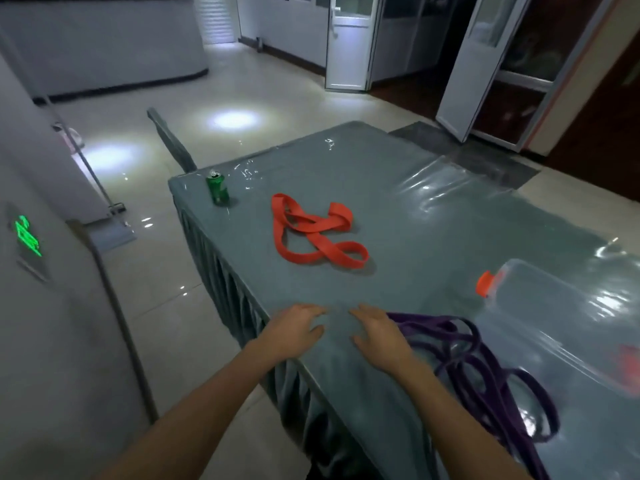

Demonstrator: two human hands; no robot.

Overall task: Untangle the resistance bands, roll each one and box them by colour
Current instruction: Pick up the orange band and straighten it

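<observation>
1. Left hand (298, 328) and right hand (381, 337) rest flat and empty at the counter's (398, 188) near edge.
2. Purple bands (485, 368) lie tangled beside the right hand; the red band (313, 232) lies mid-counter.
3. Hasty pulling may tighten the purple knots.

A grey-clothed table (398, 174) under clear plastic carries a green can (218, 190) at its far left corner, a tangled red band (311, 230) mid-surface, purple bands (485, 368) heaped by the near edge and a clear box (561, 306) at the right edge — left hand (294, 327) and right hand (381, 337) flat at the near edge.
</observation>
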